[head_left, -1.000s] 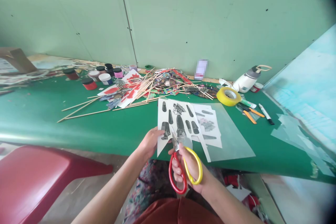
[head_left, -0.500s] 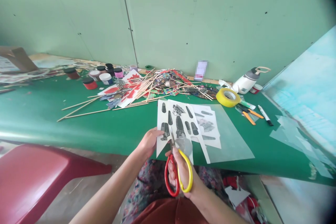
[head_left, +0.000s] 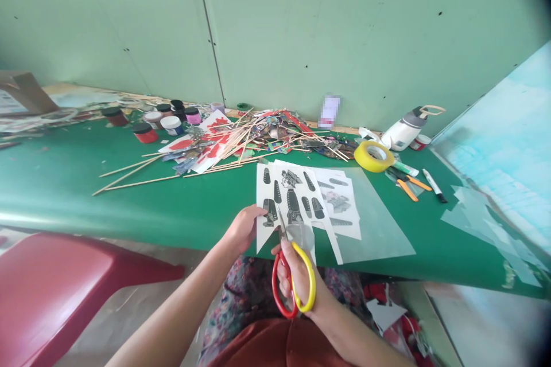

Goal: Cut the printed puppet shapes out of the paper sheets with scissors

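My left hand (head_left: 245, 226) pinches the left edge of a white paper sheet (head_left: 321, 243) printed with black-and-grey puppet-like figure parts. My right hand (head_left: 297, 269) is closed on scissors (head_left: 310, 287) with one red and one yellow handle. Their blades reach into the sheet from its near edge, between two printed pieces, and the lower edge is cut into strips. A second printed sheet (head_left: 355, 215) lies under it to the right, on top of a translucent sheet (head_left: 383, 223).
The green table (head_left: 206, 203) carries a heap of thin wooden sticks (head_left: 239, 140) and coloured cutouts. Paint jars (head_left: 145, 133) stand at left. Yellow tape (head_left: 373, 156), orange-handled pliers (head_left: 407, 189), a marker (head_left: 434, 184) and a white bottle (head_left: 404, 132) are at right. A red chair (head_left: 99, 275) stands left.
The scissor handles have come slightly closer together, with the blades still in the sheet. The left hand keeps its hold. The whole view has shifted slightly.
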Motion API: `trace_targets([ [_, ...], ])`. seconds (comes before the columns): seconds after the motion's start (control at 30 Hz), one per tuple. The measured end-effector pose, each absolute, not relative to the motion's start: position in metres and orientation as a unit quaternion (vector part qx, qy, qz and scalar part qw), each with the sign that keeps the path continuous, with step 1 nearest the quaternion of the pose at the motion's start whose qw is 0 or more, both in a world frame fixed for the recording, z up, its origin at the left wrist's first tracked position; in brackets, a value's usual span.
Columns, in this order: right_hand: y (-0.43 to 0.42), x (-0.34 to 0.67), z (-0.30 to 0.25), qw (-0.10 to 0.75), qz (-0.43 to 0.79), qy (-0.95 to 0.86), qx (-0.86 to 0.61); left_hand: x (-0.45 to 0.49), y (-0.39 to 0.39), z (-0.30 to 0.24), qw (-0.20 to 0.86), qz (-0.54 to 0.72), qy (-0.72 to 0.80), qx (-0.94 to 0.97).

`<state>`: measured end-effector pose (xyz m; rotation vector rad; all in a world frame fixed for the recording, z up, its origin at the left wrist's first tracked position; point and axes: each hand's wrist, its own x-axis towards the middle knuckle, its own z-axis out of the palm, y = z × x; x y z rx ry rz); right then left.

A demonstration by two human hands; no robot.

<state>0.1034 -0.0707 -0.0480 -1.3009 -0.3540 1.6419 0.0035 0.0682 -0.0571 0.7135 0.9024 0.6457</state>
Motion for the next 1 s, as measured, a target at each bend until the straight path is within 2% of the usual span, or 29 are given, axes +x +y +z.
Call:
trace_targets([
  [0.23, -0.077, 0.103, -0.049, 0.483, 0.675, -0.144, -0.539, 0.013, 0.069, -0.056, 0.756, 0.344, 0.443, 0.336],
  [1.0, -0.087, 0.12, -0.05, 0.458, 0.685, -0.187, -0.535, 0.007, 0.067, -0.062, 0.763, 0.34, 0.432, 0.342],
])
